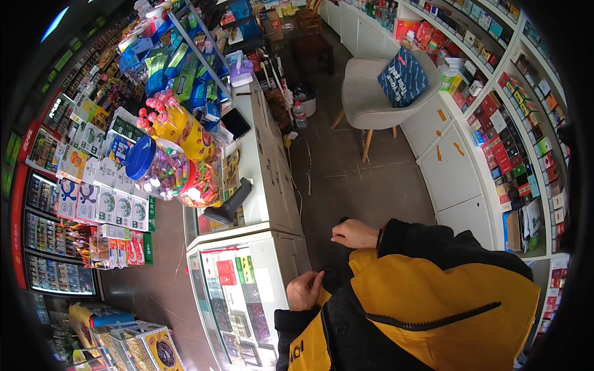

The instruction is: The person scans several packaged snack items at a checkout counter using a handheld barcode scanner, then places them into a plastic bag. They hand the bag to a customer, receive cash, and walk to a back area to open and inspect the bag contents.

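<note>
My right hand [355, 234] is curled with its fingers folded in, over the dark floor in front of the yellow and black jacket [431, 292]. Below and to the left of it, my left hand [304, 290] is also curled, thumb against the fingers, beside the white glass display counter [290, 252]. No held thing shows in either hand. The two hands are apart. Small dark shapes, too unclear to name, show just beyond each. On the counter nearby lie a black handheld scanner [229, 204], a candy jar with a blue lid [162, 169] and a dark phone-like device [235, 123].
A pale armchair [371, 88] with a blue cushion [403, 79] stands beyond the hands. White cabinets [452, 181] and shelves of small packs [506, 143] line the right. Near the counter are a bin [304, 99] and a plastic bottle [300, 115]. Stacked cartons [106, 204] stand at the left.
</note>
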{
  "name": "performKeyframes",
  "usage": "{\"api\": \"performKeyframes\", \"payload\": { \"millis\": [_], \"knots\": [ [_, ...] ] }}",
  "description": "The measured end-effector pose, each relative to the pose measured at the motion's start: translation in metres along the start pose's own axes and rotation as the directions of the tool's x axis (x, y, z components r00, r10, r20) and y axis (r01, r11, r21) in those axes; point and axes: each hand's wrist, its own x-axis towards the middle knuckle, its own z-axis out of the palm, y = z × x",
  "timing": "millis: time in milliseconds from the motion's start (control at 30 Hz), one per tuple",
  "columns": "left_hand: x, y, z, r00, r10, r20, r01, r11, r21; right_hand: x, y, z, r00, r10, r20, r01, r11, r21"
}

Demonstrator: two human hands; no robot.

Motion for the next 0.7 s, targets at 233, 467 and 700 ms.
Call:
{"api": "performKeyframes", "payload": {
  "millis": [233, 467, 700],
  "knots": [
    [0.076, 0.016, 0.029, 0.993, -0.066, -0.098, 0.068, 0.997, 0.025, 0.023, 0.051, -0.061, 1.0, 0.007, 0.029, -0.007, 1.0, 0.03],
    [0.196, 0.056, 0.078, 0.999, 0.043, -0.03, -0.04, 0.995, 0.091, 0.057, 0.134, -0.154, 0.992, 0.055, -0.115, -0.056, 0.998, 0.002],
    [0.271, 0.052, 0.058, 0.926, -0.004, -0.377, 0.065, 0.987, 0.15, 0.088, 0.171, -0.201, 0.983, 0.17, -0.074, -0.167, 0.985, 0.042]
  ]
}}
